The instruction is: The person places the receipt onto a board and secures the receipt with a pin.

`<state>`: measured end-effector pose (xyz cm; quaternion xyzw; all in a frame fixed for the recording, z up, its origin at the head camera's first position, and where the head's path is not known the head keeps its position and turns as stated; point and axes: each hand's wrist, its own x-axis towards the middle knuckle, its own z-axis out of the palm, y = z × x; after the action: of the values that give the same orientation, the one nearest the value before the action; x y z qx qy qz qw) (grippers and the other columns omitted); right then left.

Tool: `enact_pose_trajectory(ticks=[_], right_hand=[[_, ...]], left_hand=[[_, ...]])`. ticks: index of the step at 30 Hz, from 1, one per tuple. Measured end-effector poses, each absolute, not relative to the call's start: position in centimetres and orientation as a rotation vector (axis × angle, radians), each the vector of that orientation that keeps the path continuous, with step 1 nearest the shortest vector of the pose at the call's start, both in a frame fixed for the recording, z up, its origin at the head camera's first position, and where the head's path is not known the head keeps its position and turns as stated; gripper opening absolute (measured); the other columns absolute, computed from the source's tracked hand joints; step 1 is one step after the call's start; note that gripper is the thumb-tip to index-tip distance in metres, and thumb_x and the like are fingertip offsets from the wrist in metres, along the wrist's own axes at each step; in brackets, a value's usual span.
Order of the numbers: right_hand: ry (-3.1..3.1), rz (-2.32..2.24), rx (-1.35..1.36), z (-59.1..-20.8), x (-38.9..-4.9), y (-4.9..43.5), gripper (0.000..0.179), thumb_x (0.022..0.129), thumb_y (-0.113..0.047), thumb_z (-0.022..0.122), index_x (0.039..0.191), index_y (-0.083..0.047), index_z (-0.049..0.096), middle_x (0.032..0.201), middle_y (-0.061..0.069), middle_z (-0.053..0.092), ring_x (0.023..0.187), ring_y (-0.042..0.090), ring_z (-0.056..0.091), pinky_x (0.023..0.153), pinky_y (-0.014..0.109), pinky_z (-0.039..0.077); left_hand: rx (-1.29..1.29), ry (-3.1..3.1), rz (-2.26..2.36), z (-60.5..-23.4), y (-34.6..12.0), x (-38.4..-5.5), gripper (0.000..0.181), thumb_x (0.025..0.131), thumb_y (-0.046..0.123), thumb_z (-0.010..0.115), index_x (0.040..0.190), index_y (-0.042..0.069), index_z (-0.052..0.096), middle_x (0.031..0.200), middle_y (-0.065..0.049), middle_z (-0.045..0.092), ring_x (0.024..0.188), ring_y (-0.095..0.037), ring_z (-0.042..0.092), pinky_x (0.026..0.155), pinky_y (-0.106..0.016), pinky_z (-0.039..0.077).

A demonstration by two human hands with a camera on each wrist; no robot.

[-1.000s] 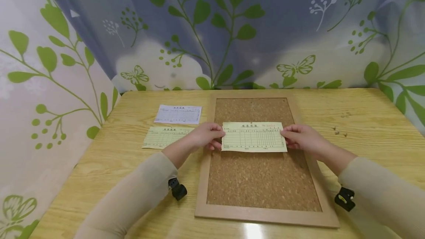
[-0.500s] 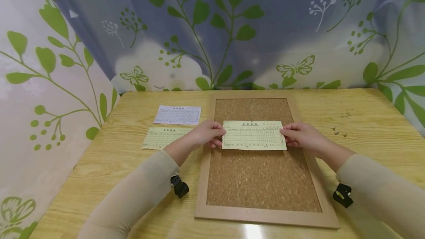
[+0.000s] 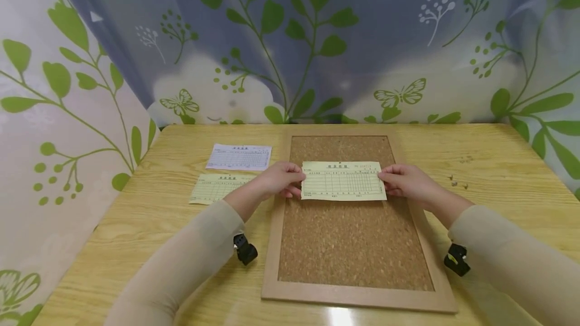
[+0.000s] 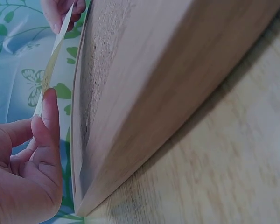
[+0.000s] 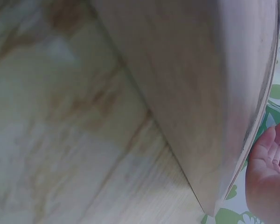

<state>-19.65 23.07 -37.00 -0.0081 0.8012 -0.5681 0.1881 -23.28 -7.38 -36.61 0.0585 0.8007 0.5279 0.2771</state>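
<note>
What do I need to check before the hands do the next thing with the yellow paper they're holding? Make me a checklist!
1. Left hand pinching the yellow paper by its left edge: ok.
2. Right hand pinching its right edge: ok.
3. Paper above the corkboard, printed side up: ok.
4. Paper lying flat on the cork: not ok; the left wrist view shows it held off the surface.
5. Pin-like bits on the board, ready to use: not ok; they lie on the table beside it.
6. Cork under the paper bare: cannot tell; the paper hides it.
</note>
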Motion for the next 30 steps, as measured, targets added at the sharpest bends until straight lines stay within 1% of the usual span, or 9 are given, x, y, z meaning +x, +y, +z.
enact_pose_trajectory(ticks=[13, 18, 26, 30], right_hand=[[2.286, -1.565, -0.043, -37.0, -20.5, 23.4, 0.04, 0.099, -0.019, 0.047, 0.12, 0.015, 0.044, 0.09, 0.0, 0.059, 0.08, 0.005, 0.057, 0.075, 0.023, 0.05], [2.292, -1.552, -0.029, -37.1, -20.9, 23.3, 0.039, 0.099, -0.019, 0.047, 0.12, 0.014, 0.045, 0.09, 0.0, 0.059, 0.079, 0.005, 0.057, 0.075, 0.022, 0.05], [2.306, -1.529, -0.022, -37.0, -21.6, 23.2, 0.039, 0.099, -0.02, 0.046, 0.12, 0.013, 0.045, 0.094, 0.003, 0.057, 0.081, 0.006, 0.056, 0.076, 0.022, 0.049], [2.32, -1.508, -0.018, -37.0, -21.9, 23.2, 0.039, 0.1, -0.021, 0.045, 0.121, 0.012, 0.045, 0.096, 0.003, 0.057, 0.082, 0.006, 0.055, 0.076, 0.023, 0.049]], left_hand=[[0.14, 2.155, 1.407, -36.7, -7.1, -24.1, 0.017, 0.097, 0.014, 0.052, 0.102, -0.001, 0.058, 0.092, -0.01, 0.061, 0.063, -0.011, 0.062, 0.051, -0.019, 0.046], [0.138, 2.165, 1.389, -36.7, -7.2, -24.4, 0.018, 0.097, 0.015, 0.051, 0.102, -0.001, 0.058, 0.092, -0.01, 0.062, 0.063, -0.01, 0.062, 0.052, -0.019, 0.047], [0.137, 2.182, 1.386, -36.5, -7.0, -25.0, 0.02, 0.097, 0.014, 0.051, 0.106, -0.002, 0.057, 0.098, -0.012, 0.06, 0.062, -0.011, 0.061, 0.052, -0.019, 0.046], [0.129, 2.182, 1.386, -36.6, -6.9, -25.3, 0.02, 0.097, 0.014, 0.052, 0.106, -0.002, 0.058, 0.096, -0.012, 0.06, 0.063, -0.011, 0.061, 0.052, -0.018, 0.047]])
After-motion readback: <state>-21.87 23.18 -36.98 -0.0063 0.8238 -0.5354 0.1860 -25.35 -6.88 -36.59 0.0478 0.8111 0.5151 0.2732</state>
